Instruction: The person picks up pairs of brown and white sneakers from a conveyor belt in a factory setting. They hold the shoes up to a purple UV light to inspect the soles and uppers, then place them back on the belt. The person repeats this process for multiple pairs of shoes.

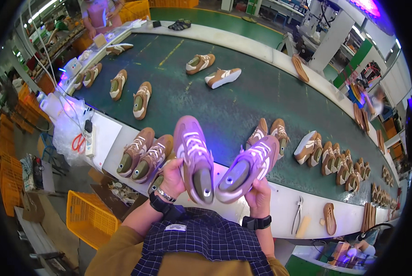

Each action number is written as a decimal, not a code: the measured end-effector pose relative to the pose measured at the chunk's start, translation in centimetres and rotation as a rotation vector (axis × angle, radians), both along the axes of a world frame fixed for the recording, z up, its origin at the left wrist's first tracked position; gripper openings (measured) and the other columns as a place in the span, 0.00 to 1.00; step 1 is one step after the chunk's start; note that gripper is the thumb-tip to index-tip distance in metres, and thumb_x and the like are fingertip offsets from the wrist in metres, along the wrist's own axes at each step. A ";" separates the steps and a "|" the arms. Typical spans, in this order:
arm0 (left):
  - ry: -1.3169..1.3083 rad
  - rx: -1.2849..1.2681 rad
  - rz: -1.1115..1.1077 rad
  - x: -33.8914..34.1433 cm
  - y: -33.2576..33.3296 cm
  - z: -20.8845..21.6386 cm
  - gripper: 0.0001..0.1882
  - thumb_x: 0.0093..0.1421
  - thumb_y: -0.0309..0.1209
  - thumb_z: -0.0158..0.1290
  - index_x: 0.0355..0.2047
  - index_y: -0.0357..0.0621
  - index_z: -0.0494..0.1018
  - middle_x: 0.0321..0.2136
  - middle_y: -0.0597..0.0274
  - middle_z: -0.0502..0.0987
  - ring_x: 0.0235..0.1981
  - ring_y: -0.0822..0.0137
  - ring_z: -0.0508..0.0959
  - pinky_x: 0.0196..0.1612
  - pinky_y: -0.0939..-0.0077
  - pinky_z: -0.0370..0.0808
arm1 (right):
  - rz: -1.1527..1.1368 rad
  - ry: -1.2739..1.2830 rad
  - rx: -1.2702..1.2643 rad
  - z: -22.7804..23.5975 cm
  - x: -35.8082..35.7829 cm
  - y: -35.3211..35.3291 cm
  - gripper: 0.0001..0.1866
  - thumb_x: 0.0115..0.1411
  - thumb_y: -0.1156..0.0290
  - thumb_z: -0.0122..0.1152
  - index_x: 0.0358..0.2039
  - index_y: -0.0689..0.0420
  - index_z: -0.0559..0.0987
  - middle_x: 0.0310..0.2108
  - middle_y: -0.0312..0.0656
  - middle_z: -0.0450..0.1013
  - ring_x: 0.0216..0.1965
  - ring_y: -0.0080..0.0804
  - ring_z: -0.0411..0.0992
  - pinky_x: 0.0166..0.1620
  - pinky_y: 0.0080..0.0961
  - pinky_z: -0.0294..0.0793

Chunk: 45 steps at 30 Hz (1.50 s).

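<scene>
My left hand is closed on the side of a brown sneaker with white laces, its toe pointing away from me. In my right hand is a matching sneaker, tilted so its toe points to the far right. The two heels are close together in front of my apron, and purple light falls on both uppers. Dark green shoe lasts fill their openings. Just left of my left hand, similar sneakers stand on the white ledge; one is partly hidden behind that hand.
A green conveyor belt carries scattered sneakers and a denser group at the right. Pliers, a yellowish block and a brown sole lie on the near ledge. A yellow crate stands low left. Co-workers are farther off.
</scene>
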<state>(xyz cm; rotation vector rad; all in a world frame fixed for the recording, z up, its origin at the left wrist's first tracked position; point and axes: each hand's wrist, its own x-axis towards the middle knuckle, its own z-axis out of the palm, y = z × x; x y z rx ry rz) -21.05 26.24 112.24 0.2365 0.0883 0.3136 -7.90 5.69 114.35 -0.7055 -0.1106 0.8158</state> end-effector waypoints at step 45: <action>0.424 0.023 0.256 0.0 -2.0 -3.1 0.21 0.59 0.36 0.50 0.51 0.44 0.64 0.47 0.61 0.71 0.49 0.63 0.71 0.53 0.60 0.68 | -0.310 0.139 -0.236 -3.7 -0.8 -0.3 0.18 0.59 0.73 0.53 0.49 0.63 0.67 0.45 0.40 0.70 0.43 0.31 0.70 0.46 0.32 0.71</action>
